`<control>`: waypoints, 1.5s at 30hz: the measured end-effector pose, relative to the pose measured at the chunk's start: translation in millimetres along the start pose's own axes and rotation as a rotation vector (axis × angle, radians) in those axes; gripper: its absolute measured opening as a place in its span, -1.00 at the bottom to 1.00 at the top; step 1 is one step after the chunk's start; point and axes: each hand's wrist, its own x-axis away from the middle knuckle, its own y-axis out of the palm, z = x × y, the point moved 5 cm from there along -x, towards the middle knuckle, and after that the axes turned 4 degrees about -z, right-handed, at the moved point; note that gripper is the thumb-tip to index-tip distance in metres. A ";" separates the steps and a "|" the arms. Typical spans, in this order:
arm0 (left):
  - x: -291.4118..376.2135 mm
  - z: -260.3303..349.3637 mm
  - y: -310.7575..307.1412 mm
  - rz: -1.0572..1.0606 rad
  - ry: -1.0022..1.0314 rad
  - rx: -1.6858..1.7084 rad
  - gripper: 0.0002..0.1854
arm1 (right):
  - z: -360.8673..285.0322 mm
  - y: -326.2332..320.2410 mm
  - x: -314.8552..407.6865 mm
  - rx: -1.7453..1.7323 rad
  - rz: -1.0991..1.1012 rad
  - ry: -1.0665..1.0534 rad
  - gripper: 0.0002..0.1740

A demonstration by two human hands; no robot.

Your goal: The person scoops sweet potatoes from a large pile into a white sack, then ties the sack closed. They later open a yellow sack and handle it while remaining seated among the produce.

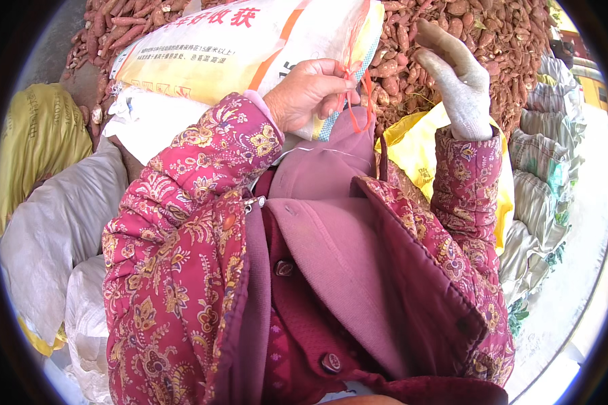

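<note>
My bare left hand [311, 91] pinches a red plastic tie string [367, 104] at the edge of a large white and yellow woven sack [197, 55]. The sack bears printed writing and lies on its side in front of me, its edge against my leg. To the right, my right hand [458, 81], in a pale, soiled knit glove, is raised with its fingers apart and holds nothing. Beneath it spreads a big heap of reddish sweet potatoes [456, 25]. A yellow bag [415, 147] lies beside my right forearm.
Filled sacks stand at the left, one yellow-green [45, 147] and several greyish white [66, 202]. A row of filled pale sacks [537, 152] lines the right side, by a light concrete floor [572, 283]. White cloth-like material [152, 119] lies below the printed sack.
</note>
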 end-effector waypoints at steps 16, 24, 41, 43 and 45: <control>14.6 -18.6 0.1 -0.079 -0.013 -0.035 -0.75 | 20.7 50.7 12.2 0.401 -0.493 -0.023 -0.82; 23.6 -16.3 8.9 -0.190 0.052 0.163 -0.67 | 29.8 51.2 22.6 0.252 -0.201 0.032 -0.82; -26.4 -7.4 22.2 0.076 -0.040 0.068 -0.82 | 12.2 18.0 -4.0 0.359 -0.325 -0.146 -0.83; -48.4 6.0 21.3 0.079 -0.025 0.081 -0.85 | 9.8 8.1 -22.5 0.509 -0.287 -0.198 -0.84; -62.8 14.3 20.2 0.072 -0.007 0.076 -0.86 | 8.3 2.1 -32.9 0.634 -0.268 -0.203 -0.84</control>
